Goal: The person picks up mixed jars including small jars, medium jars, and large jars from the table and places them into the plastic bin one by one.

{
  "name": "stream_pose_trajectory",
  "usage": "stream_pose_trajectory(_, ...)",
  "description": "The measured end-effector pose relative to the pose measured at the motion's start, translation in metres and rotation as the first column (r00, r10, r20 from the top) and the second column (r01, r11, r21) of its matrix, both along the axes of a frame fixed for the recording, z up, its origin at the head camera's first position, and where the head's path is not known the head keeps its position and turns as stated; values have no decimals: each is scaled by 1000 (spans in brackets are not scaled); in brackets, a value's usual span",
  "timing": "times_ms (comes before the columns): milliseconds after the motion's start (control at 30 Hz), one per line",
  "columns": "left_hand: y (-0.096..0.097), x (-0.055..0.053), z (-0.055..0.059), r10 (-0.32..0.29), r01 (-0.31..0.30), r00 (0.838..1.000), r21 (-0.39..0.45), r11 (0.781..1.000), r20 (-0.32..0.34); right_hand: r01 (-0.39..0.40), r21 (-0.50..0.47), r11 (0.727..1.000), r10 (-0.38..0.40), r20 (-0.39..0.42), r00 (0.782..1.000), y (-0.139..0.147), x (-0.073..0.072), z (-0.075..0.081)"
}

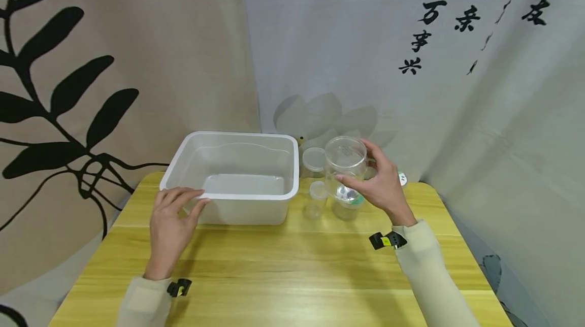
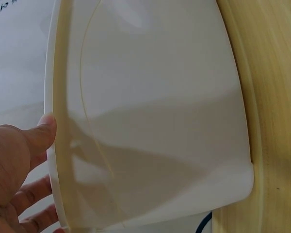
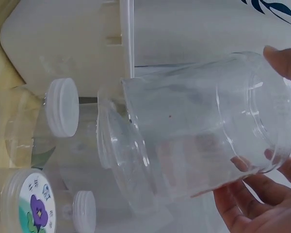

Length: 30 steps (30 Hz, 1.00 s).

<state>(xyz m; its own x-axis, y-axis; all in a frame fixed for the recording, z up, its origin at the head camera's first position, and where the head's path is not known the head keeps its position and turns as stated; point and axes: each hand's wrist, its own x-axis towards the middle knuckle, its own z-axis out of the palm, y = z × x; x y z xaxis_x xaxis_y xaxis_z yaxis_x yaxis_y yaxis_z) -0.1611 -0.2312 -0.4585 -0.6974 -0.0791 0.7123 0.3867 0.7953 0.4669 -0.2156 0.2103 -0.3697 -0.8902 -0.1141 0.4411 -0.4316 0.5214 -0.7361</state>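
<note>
Right grip (image 1: 377,185) holding jar (image 1: 346,162), flower label (image 3: 38,203) nearby, 万事兴 (image 1: 421,41) behind

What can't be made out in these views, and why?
Tub: near floor, head view, hidden by its near wall.
Left hand: some fingertips, left wrist view, hidden behind the tub's rim.
Right hand: palm, right wrist view, cut off by the right edge.
Flower-lidded jar: base, right wrist view, cut off by the left edge; print on its lid, same view, too small to read.
</note>
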Motion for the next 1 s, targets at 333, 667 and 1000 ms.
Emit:
stream_pose_trajectory(333,2,-1,-3,0,0,1000,0,1000,-19,-30,19,999,31,-25,999,-15,-5,12)
stream_pose_trajectory(667,0,0,-3,9,-9,1000,-7,1000,-30,-68,70,995,71,-47,996,-35,-13,26)
stream_pose_trajectory(1000,0,-2,-1,-2,2,1000,-10,1000,-19,-78,76,994,76,27,997,-54,-18,42)
